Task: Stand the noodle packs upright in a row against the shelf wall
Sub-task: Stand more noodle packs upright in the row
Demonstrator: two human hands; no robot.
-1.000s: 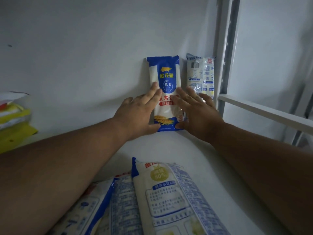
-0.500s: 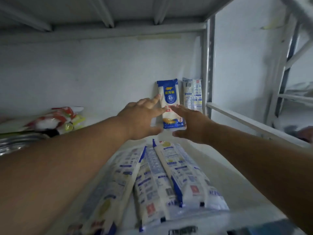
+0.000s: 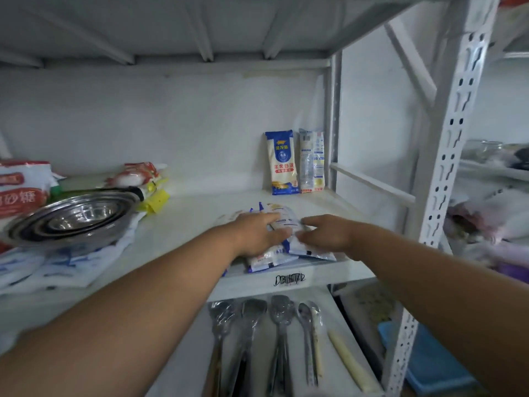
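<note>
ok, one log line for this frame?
stage: fetching next pack | upright at back wall: blue-front pack, pale pack | left hand, right hand: on flat packs at shelf front

Two upright noodle packs (image 3: pixel 282 162); one bowl stack (image 3: pixel 71 217); five utensils (image 3: pixel 282 339).

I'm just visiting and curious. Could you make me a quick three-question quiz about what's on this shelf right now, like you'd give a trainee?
1. True or false: two noodle packs already stand upright against the back wall.
2. Where do both hands rest? A) on the steel bowls B) on the flat packs near the shelf's front edge C) on the utensils below
3. Fill in: the upright blue-topped pack stands to the ____ of the paler upright pack.

Key
1. True: the blue-topped pack and the paler pack stand by the corner post.
2. B: the left hand and right hand lie on the flat packs; the steel bowls sit further left.
3. left
</note>
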